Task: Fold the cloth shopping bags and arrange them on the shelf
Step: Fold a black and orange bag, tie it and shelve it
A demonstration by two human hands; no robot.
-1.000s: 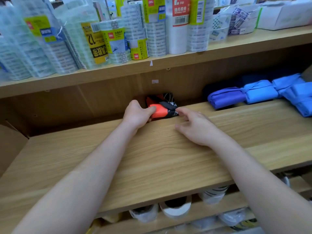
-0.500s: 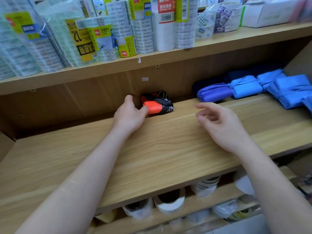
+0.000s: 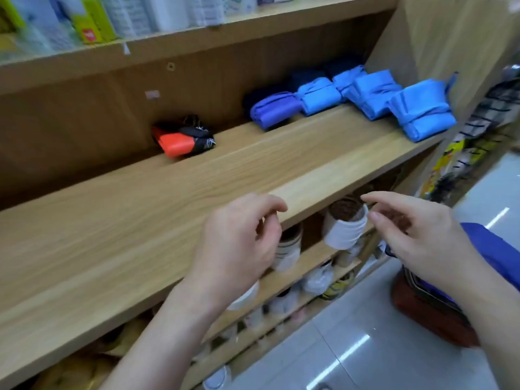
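A folded orange-and-black cloth bag lies alone at the back of the wooden shelf. Several folded blue bags sit in a row at the shelf's right end, with a purple-blue one at the row's left. My left hand hovers at the shelf's front edge, fingers loosely curled, holding nothing. My right hand hangs in front of the shelf to the right, fingers relaxed and empty. Both hands are well away from the bags.
The upper shelf carries packs of tape and stationery. Below, tape rolls fill the lower shelves. A reddish basket with blue cloth stands on the tiled floor at the right. A side panel closes the shelf's right end.
My left hand let go of the orange-and-black bag and both hands drew back to the shelf's front edge. The view swung right and down toward the floor.
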